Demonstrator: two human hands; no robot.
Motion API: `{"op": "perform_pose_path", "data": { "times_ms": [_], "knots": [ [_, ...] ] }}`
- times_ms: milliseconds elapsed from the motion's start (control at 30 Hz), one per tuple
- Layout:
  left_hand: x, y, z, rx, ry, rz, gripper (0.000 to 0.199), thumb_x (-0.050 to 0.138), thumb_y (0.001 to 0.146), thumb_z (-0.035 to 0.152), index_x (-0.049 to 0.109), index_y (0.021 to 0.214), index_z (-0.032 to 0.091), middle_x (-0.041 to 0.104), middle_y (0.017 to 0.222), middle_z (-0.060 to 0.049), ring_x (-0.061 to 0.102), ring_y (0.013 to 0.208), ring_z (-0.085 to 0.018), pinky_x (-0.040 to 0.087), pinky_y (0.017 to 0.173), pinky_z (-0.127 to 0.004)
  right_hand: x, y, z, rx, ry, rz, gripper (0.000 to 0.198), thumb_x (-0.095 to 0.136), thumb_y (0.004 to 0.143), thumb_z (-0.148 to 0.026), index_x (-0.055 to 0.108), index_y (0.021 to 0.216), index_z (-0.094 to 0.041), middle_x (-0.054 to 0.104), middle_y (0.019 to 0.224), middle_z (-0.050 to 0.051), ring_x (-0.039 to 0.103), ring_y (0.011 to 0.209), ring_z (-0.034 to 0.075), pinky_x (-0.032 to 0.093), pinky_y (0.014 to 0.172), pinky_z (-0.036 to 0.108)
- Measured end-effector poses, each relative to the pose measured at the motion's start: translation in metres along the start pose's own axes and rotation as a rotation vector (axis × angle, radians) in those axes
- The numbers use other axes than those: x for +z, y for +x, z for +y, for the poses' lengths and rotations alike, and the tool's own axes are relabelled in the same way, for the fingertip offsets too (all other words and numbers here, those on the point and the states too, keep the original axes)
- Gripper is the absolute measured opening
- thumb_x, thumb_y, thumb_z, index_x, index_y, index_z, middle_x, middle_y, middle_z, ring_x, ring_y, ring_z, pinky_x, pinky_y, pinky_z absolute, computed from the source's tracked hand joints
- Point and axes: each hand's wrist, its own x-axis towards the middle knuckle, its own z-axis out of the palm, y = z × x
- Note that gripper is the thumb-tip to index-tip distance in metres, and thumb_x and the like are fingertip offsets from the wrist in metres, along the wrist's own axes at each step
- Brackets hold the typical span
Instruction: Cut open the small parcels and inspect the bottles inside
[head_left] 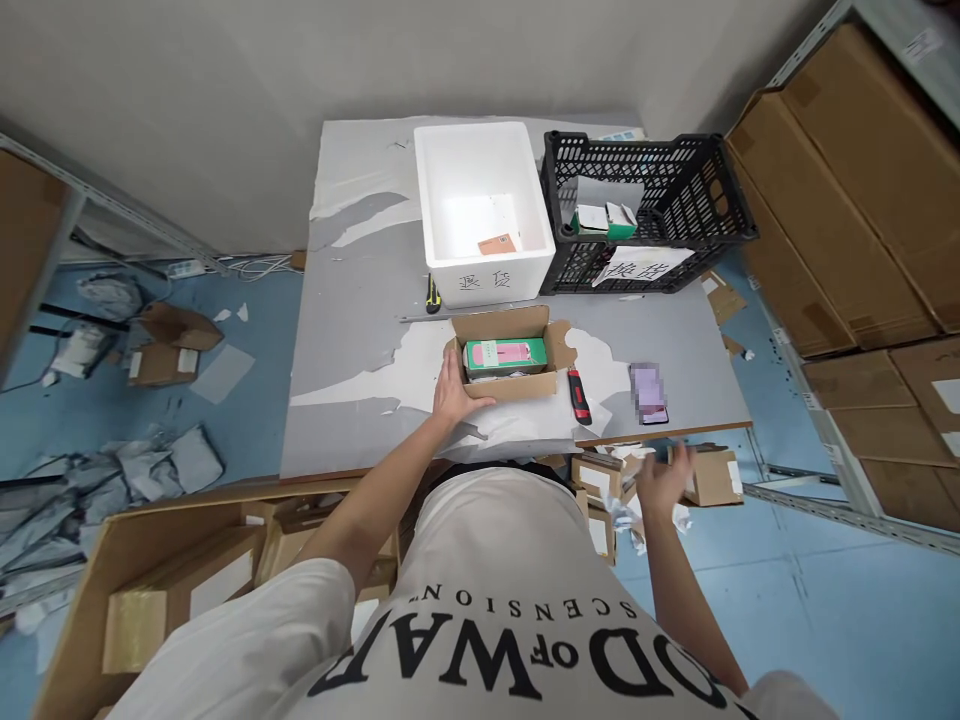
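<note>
An unfolded-top cardboard box (499,388) stands near the middle of the table, its flaps raised. Inside it lies a green box with a pink picture (517,353) and a white label. My left hand (452,392) holds the cardboard box at its left end, fingers along the side and thumb stretched toward the front wall. My right hand (666,485) is past the table's front edge, off to the right; motion blurs its fingers, and I see nothing clear in it. A red and black box cutter (578,397) lies just right of the cardboard box.
Behind stand a white foam box (486,285) and a black plastic crate (645,265) with small green-white boxes. A yellow-black cutter (433,294) and a phone (648,392) lie on the table (337,300). Opened cartons (712,475) and paper litter the floor; stacked cartons (862,220) line the right.
</note>
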Motion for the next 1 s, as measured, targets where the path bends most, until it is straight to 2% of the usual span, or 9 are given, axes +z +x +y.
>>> {"op": "perform_pose_path", "data": {
  "times_ms": [67,233,300,400,467,567,733,867,1000],
  "knots": [
    [0.000,-0.001,-0.002,0.008,-0.005,0.000,0.143,0.079,0.045,0.069,-0.001,0.150,0.015,0.015,0.155,-0.024,0.018,0.144,-0.039,0.026,0.115,-0.053,0.010,0.030,-0.057,-0.188,0.142,-0.055,0.057,0.035,0.091,-0.038,0.032,0.142,-0.013,0.048,0.135,0.020,0.048,0.126,0.030,0.040,0.103,0.050],
    [0.003,-0.005,-0.005,0.022,-0.019,-0.019,0.147,0.078,0.042,0.072,-0.002,0.150,0.012,0.011,0.155,-0.026,0.014,0.144,-0.040,0.025,0.114,-0.054,0.052,0.084,-0.202,-0.868,0.199,-0.560,0.046,0.041,0.092,-0.024,0.045,0.137,-0.020,0.049,0.138,0.012,0.043,0.129,0.024,0.036,0.107,0.041],
    [0.003,-0.005,-0.004,0.014,-0.020,-0.025,0.147,0.079,0.042,0.071,-0.001,0.150,0.012,0.009,0.155,-0.027,0.013,0.144,-0.041,0.024,0.114,-0.055,0.073,0.091,-0.245,-1.031,0.115,-0.693,0.049,0.049,0.088,-0.019,0.046,0.137,-0.020,0.046,0.141,0.011,0.042,0.129,0.025,0.037,0.105,0.041],
    [0.002,-0.005,-0.001,-0.005,-0.001,-0.036,0.146,0.082,0.043,0.066,-0.001,0.150,0.010,0.010,0.155,-0.027,0.012,0.144,-0.040,0.024,0.115,-0.053,0.102,0.091,-0.286,-1.169,-0.075,-0.830,0.058,0.060,0.081,-0.012,0.047,0.137,-0.021,0.041,0.142,0.012,0.042,0.127,0.026,0.038,0.102,0.040],
    [0.001,-0.005,0.003,-0.036,0.026,-0.042,0.144,0.083,0.045,0.062,0.000,0.150,0.008,0.011,0.155,-0.027,0.013,0.145,-0.039,0.024,0.115,-0.052,0.116,0.088,-0.300,-1.209,-0.193,-0.864,0.061,0.066,0.076,-0.009,0.050,0.134,-0.020,0.041,0.140,0.014,0.042,0.126,0.027,0.039,0.101,0.039],
    [0.000,-0.005,0.008,-0.081,0.073,-0.054,0.139,0.083,0.049,0.059,0.002,0.150,0.010,0.012,0.155,-0.026,0.017,0.144,-0.039,0.029,0.113,-0.050,0.128,0.084,-0.309,-1.194,-0.315,-0.831,0.063,0.071,0.072,-0.009,0.053,0.131,-0.019,0.040,0.138,0.016,0.041,0.122,0.030,0.040,0.097,0.039],
    [-0.003,-0.004,0.016,-0.156,0.172,-0.072,0.127,0.083,0.051,0.058,0.013,0.149,0.017,0.014,0.157,-0.021,0.030,0.138,-0.039,0.039,0.104,-0.049,0.136,0.079,-0.314,-1.238,-0.431,-0.800,0.065,0.067,0.076,-0.010,0.047,0.137,-0.020,0.044,0.135,0.017,0.040,0.118,0.030,0.038,0.096,0.039],
    [-0.007,-0.004,0.022,-0.205,0.215,-0.085,0.124,0.083,0.050,0.058,0.019,0.148,0.019,0.017,0.157,-0.017,0.037,0.133,-0.039,0.043,0.100,-0.049,0.139,0.074,-0.320,-1.243,-0.496,-0.760,0.047,0.056,0.084,-0.015,0.054,0.130,-0.020,0.048,0.128,0.018,0.042,0.116,0.032,0.040,0.089,0.039],
    [-0.012,-0.001,0.028,-0.225,0.211,-0.067,0.129,0.085,0.048,0.056,0.015,0.149,0.019,0.021,0.155,-0.017,0.035,0.134,-0.038,0.042,0.101,-0.048,0.128,0.086,-0.320,-1.329,-0.416,-0.718,0.046,0.064,0.076,-0.019,0.057,0.121,-0.018,0.051,0.117,0.017,0.047,0.106,0.031,0.039,0.087,0.039]
  ]
}}
